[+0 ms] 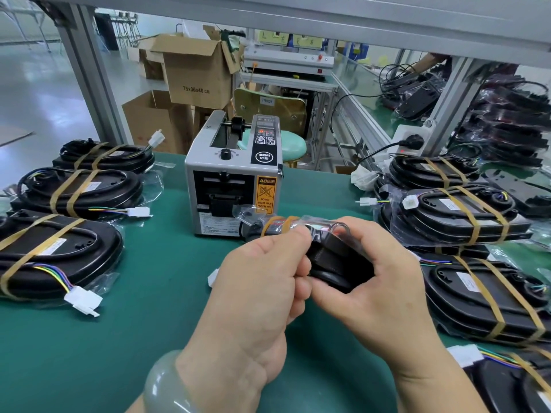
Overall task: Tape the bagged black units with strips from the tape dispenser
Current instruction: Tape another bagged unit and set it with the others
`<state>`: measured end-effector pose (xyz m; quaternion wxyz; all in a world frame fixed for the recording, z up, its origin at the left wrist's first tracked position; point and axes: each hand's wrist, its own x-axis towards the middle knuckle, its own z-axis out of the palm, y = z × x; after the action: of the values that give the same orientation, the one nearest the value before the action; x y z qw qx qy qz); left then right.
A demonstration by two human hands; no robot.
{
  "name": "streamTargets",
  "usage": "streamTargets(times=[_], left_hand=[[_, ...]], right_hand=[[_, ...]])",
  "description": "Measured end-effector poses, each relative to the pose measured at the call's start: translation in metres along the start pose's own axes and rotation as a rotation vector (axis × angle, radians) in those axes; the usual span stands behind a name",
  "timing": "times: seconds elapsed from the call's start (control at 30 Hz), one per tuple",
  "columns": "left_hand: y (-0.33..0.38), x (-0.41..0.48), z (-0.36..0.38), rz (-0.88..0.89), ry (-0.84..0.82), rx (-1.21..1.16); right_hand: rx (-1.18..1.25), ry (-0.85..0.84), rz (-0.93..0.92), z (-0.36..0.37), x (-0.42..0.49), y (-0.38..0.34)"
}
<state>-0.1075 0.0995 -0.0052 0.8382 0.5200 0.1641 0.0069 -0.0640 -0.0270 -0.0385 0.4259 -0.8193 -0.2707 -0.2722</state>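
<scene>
both grips on one bagged black unit (334, 265), held edge-on above the green counter (149, 338) at frame centre. left grip (262, 281) has fingers curled round the unit's left edge. right grip (372, 287) is curled round the right side and pinches the clear bag (328, 228). two tan tape strips (278, 224) wrap the unit's far end. tape dispenser (232, 186) sits on the counter at 12 o'clock, just behind the held unit. taped units (74, 192) lie at 9 o'clock, and a stack of taped units (462, 216) at 3 o'clock. each shows two strips, several a white connector (83, 299) on coloured wires. pale green bangle (167, 386) on left wrist at 6 o'clock. cardboard boxes (193, 73) at 11 o'clock, beyond the counter.
</scene>
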Motion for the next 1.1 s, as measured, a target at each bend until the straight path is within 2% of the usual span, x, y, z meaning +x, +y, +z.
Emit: streamTargets(times=[0.53, 0.7, 0.83, 1.0, 1.07, 1.1], left_hand=[[0.0, 0.001, 0.002, 0.02, -0.001, 0.024], [-0.001, 0.006, 0.0, 0.013, 0.02, 0.105], [0.005, 0.01, -0.007, -0.079, 0.012, 0.162], [0.006, 0.022, -0.017, -0.201, 0.021, 0.042], [0.003, 0.025, -0.015, -0.143, 0.027, 0.029], [0.001, 0.025, -0.015, -0.06, 0.032, 0.059]], right_hand=[[-0.016, 0.008, -0.003, 0.001, 0.0, -0.002], [0.004, 0.01, -0.002, 0.001, 0.0, -0.001], [-0.009, 0.001, 0.005, 0.0, -0.001, 0.0], [-0.016, -0.008, 0.021, 0.0, 0.0, -0.001], [-0.009, 0.0, 0.041, 0.0, 0.0, -0.001], [-0.01, 0.003, 0.047, 0.0, 0.0, -0.001]])
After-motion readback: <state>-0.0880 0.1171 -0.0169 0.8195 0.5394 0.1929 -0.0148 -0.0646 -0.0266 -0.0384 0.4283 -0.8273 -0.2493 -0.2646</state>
